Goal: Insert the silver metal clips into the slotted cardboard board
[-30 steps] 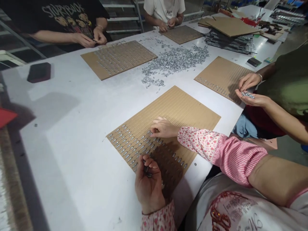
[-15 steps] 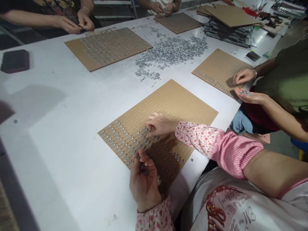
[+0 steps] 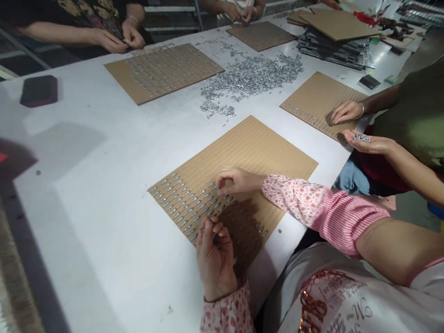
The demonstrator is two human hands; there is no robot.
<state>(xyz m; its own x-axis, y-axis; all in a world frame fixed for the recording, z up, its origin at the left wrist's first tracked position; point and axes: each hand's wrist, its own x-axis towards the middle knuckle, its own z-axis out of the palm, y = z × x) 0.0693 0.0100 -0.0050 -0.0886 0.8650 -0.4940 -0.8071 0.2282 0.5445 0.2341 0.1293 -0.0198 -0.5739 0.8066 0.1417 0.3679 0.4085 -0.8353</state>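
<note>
A grooved brown board (image 3: 256,143) lies in front of me, with rows of small spindle-shaped silver pieces (image 3: 176,194) set along its left and near part. My right hand (image 3: 239,179) is over the middle of the board, at the edge of these rows. Its thumb and forefinger curl together in a pinch, and what lies between the tips is too small to see. Over the board's near corner, my left hand (image 3: 217,261) is palm up with fingers curled over dark small pieces, mostly hidden now. Its shadow and the hand cover part of the rows.
Beyond the board is a heap of loose silver pieces (image 3: 256,76). Co-workers' hands are at other boards (image 3: 145,95) around the white table (image 3: 86,194). A dark block (image 3: 39,90) sits at left, and stacked boards (image 3: 340,25) lie at the far right.
The view has shifted slightly. My right hand's fingers have drawn into a rounder pinch, lifted a little from the rows. My left fingers have closed further over the small pieces.
</note>
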